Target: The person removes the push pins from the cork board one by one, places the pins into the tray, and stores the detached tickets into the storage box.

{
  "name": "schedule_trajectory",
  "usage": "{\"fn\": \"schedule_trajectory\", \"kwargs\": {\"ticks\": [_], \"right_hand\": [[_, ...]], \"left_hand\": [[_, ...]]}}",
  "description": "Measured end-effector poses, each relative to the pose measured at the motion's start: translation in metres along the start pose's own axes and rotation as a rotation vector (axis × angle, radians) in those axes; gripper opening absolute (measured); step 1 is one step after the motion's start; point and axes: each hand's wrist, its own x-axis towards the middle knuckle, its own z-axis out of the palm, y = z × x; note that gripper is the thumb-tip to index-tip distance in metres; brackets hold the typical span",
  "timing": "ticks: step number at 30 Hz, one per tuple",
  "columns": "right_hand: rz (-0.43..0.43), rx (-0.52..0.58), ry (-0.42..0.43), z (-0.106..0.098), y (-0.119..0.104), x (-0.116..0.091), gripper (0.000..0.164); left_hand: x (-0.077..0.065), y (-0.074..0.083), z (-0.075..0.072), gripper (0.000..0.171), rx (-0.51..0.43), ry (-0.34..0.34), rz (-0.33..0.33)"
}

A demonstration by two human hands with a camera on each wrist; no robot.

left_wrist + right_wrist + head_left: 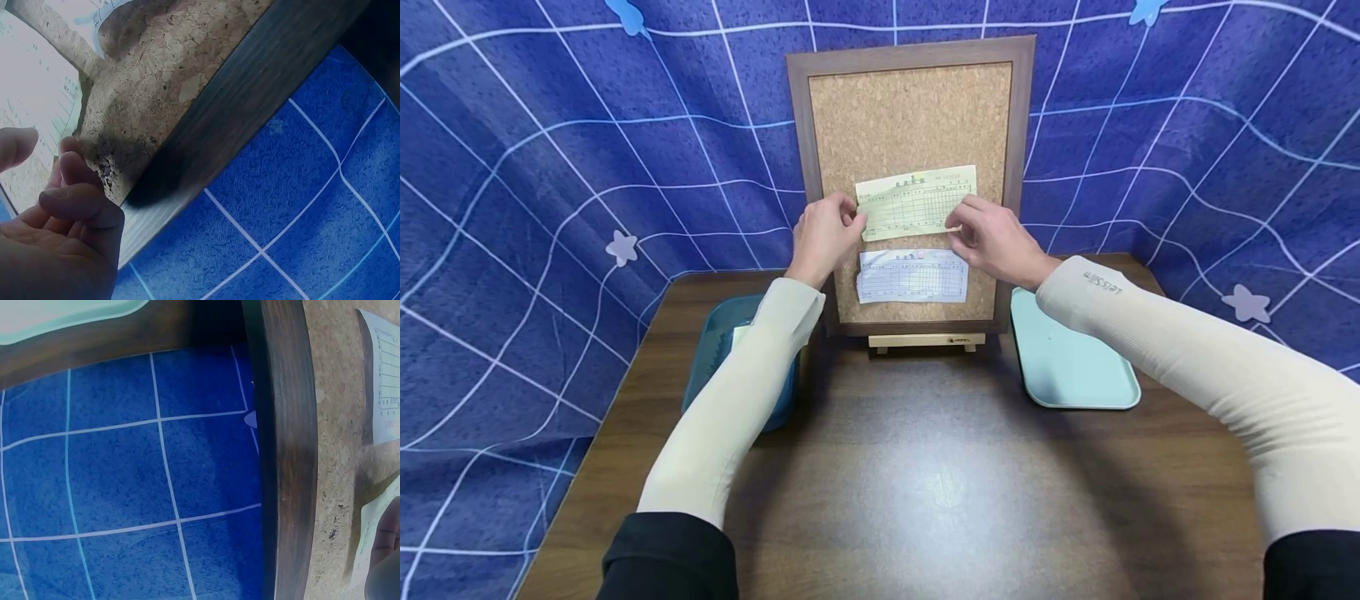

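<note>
A pale green printed form slip (pixel 913 204) lies slightly tilted against the cork board (pixel 910 117) in the head view. My left hand (pixel 826 236) pinches its left edge between thumb and fingers. At the lower right corner, my right hand (pixel 996 240) pinches the same slip with thumb and forefinger. Below it, a blue printed form slip (pixel 912 277) sits on the cork, roughly level. Small coloured spots show at the top middle of both slips; whether they are pins is unclear. The right wrist view catches only part of my right hand (pixel 384 556) beside the green slip.
The brown-framed board leans upright on a small wooden stand (pixel 927 340) at the table's back. A teal basket (pixel 700 367) with partly hidden contents stands left, under my forearm. To the right lies a mint tray (pixel 1075 358). A blue grid-patterned curtain (pixel 700 150) surrounds the table.
</note>
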Motion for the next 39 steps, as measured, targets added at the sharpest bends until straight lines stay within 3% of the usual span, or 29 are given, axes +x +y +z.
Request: {"fn": "schedule_trajectory", "kwargs": {"ticks": [12, 24, 39], "right_hand": [[-0.053, -0.033, 0.007, -0.005, -0.004, 0.015, 0.011], [0.027, -0.095, -0.009, -0.013, -0.012, 0.036, 0.013], [0.126, -0.136, -0.043, -0.008, -0.015, 0.059, 0.017]], "left_hand": [[0.008, 0.007, 0.001, 0.023, 0.001, 0.072, 0.009], [0.012, 0.014, 0.001, 0.020, 0.013, 0.111, 0.022], [0.012, 0.018, -0.002, 0.025, -0.016, 0.108, 0.048]]}}
